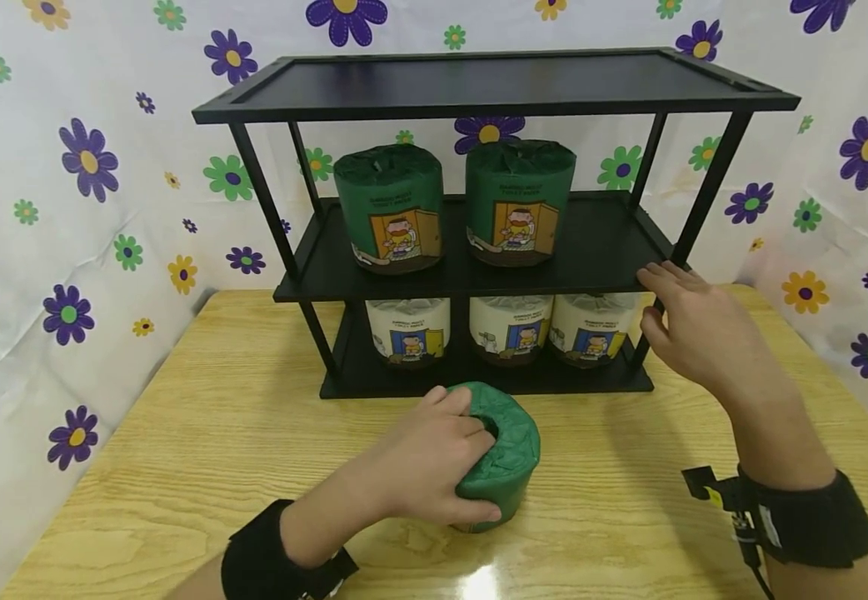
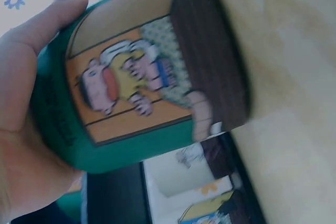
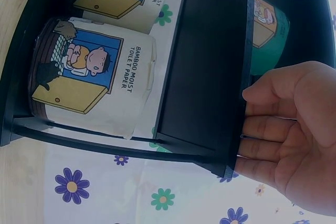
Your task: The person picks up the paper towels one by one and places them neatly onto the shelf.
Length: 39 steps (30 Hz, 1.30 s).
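Note:
My left hand (image 1: 441,454) grips a green-wrapped toilet paper roll (image 1: 512,442) low over the table in front of the rack. Some fingers reach into the hole in its top, and the thumb lies along its near side. In the left wrist view, the roll's cartoon panel (image 2: 126,82) and dark brown base face the camera. At the right end of a black rack, my right hand (image 1: 704,333) rests on the front edge of the middle shelf (image 1: 599,242), beside the post. Its fingers lie over that edge in the right wrist view.
Two green rolls, a left one (image 1: 389,208) and a right one (image 1: 520,204), stand on the middle shelf. Below are three white rolls, including one in the middle (image 1: 511,329). The rack's top board (image 1: 479,79) overhangs them. A flowered cloth (image 1: 104,250) hangs behind the wooden table (image 1: 217,433).

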Motion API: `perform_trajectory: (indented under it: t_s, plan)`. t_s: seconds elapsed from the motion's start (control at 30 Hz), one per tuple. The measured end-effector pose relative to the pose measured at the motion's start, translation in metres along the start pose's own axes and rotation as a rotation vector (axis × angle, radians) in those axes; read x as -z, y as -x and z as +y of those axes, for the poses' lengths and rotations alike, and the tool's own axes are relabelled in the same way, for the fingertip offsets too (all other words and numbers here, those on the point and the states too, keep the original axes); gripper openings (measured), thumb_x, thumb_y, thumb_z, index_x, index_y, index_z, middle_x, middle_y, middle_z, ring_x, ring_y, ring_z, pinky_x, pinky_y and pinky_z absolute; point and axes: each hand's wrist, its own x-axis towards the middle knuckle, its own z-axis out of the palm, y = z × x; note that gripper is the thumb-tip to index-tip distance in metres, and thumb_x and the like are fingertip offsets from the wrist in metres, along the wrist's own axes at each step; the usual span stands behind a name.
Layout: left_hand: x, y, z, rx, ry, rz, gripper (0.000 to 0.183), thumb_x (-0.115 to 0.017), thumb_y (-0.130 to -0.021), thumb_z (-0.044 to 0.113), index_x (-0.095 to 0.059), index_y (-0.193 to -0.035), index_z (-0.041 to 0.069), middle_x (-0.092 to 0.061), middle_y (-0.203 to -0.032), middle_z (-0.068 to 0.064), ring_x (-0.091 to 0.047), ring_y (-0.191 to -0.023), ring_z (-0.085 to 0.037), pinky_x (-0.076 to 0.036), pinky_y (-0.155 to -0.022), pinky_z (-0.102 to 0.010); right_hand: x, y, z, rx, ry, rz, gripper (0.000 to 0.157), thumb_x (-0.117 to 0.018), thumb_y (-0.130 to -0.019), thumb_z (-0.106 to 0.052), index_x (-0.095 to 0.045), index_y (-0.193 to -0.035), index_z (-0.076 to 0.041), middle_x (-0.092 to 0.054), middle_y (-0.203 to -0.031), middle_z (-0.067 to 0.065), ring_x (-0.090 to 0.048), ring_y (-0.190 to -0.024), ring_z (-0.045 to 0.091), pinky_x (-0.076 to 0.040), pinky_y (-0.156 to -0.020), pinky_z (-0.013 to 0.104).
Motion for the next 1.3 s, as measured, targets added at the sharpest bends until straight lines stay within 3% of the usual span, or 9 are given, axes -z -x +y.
perform_trajectory:
  t_s: [0.1, 0.27, 0.4, 0.57, 0.7, 0.8, 0.87, 1.1, 1.3]
  plan:
    - [-0.007, -0.003, 0.006, 0.016, -0.043, 0.034, 0.058, -0.063, -0.08, 0.072, -0.07, -0.095, 0.017, -0.071, -0.091, 0.005, -0.043, -0.09, -0.017, -0.034, -0.076, -0.033, 0.0, 0.001, 0.001, -0.002, 0.003, -0.007, 0.044, -0.05, -0.094, -0.008, -0.056, -0.134, 0.01, -0.054, -0.139, 0.031, -0.048, -0.132, 0.049, -0.049, -0.09, 0.061]
    - [-0.009, -0.003, 0.006, 0.03, -0.017, 0.071, 0.064, -0.061, -0.08, 0.075, -0.073, -0.103, 0.016, -0.073, -0.099, 0.003, -0.051, -0.097, -0.017, -0.04, -0.082, -0.034, -0.001, 0.003, 0.003, -0.006, 0.006, -0.013, 0.044, -0.049, -0.094, -0.008, -0.056, -0.134, 0.009, -0.054, -0.139, 0.03, -0.048, -0.132, 0.048, -0.051, -0.085, 0.059]
    - [0.004, 0.002, -0.002, -0.009, 0.08, 0.116, 0.06, -0.066, -0.081, 0.07, -0.074, -0.107, 0.016, -0.072, -0.102, 0.004, -0.055, -0.097, -0.014, -0.045, -0.083, -0.029, -0.002, 0.004, 0.002, 0.005, 0.005, 0.002, 0.044, -0.05, -0.094, -0.008, -0.057, -0.133, 0.009, -0.055, -0.138, 0.03, -0.049, -0.131, 0.048, -0.052, -0.084, 0.058]
    - [0.027, 0.011, -0.017, -0.071, 0.189, 0.228, 0.057, -0.078, -0.074, 0.063, -0.074, -0.107, 0.016, -0.071, -0.103, 0.006, -0.054, -0.091, -0.01, -0.047, -0.08, -0.026, -0.002, 0.001, 0.0, 0.023, 0.0, 0.018, 0.043, -0.05, -0.093, -0.007, -0.057, -0.132, 0.01, -0.055, -0.137, 0.031, -0.05, -0.131, 0.049, -0.047, -0.095, 0.062]
    - [0.041, 0.02, -0.032, -0.035, 0.214, 0.136, 0.059, -0.087, -0.069, 0.053, -0.073, -0.113, 0.017, -0.069, -0.109, 0.004, -0.061, -0.099, -0.013, -0.053, -0.089, -0.031, -0.001, 0.0, 0.0, 0.027, 0.001, 0.025, 0.043, -0.05, -0.093, -0.007, -0.058, -0.132, 0.01, -0.056, -0.137, 0.031, -0.05, -0.13, 0.049, -0.049, -0.092, 0.061]
    - [0.045, 0.025, -0.042, 0.0, 0.226, 0.013, 0.051, -0.089, -0.071, 0.037, -0.074, -0.116, 0.019, -0.065, -0.114, 0.001, -0.064, -0.103, -0.015, -0.055, -0.092, -0.033, -0.001, 0.001, 0.001, 0.024, 0.001, 0.023, 0.043, -0.05, -0.093, -0.007, -0.058, -0.132, 0.01, -0.056, -0.137, 0.031, -0.051, -0.129, 0.049, -0.053, -0.079, 0.056]
    - [0.044, 0.025, -0.045, -0.004, 0.249, -0.022, 0.043, -0.089, -0.074, 0.026, -0.076, -0.114, 0.019, -0.064, -0.115, 0.0, -0.065, -0.1, -0.014, -0.057, -0.088, -0.029, -0.002, 0.002, 0.002, 0.019, 0.002, 0.022, 0.043, -0.051, -0.093, -0.007, -0.058, -0.132, 0.009, -0.056, -0.137, 0.031, -0.051, -0.129, 0.049, -0.053, -0.071, 0.053]
    - [0.031, 0.019, -0.048, -0.105, 0.321, 0.036, 0.019, -0.085, -0.079, 0.015, -0.079, -0.098, 0.014, -0.066, -0.103, 0.0, -0.064, -0.09, -0.009, -0.055, -0.08, -0.018, -0.002, 0.002, 0.003, 0.007, 0.002, 0.017, 0.043, -0.05, -0.093, -0.008, -0.058, -0.133, 0.009, -0.056, -0.138, 0.03, -0.05, -0.13, 0.049, -0.053, -0.072, 0.053]
    - [0.024, 0.016, -0.04, -0.102, 0.29, 0.104, 0.017, -0.084, -0.08, 0.015, -0.08, -0.096, 0.014, -0.066, -0.101, 0.0, -0.066, -0.089, -0.009, -0.055, -0.078, -0.017, -0.001, 0.0, 0.002, 0.024, 0.003, 0.027, 0.043, -0.05, -0.093, -0.007, -0.058, -0.132, 0.009, -0.056, -0.137, 0.03, -0.051, -0.13, 0.049, -0.053, -0.076, 0.055]
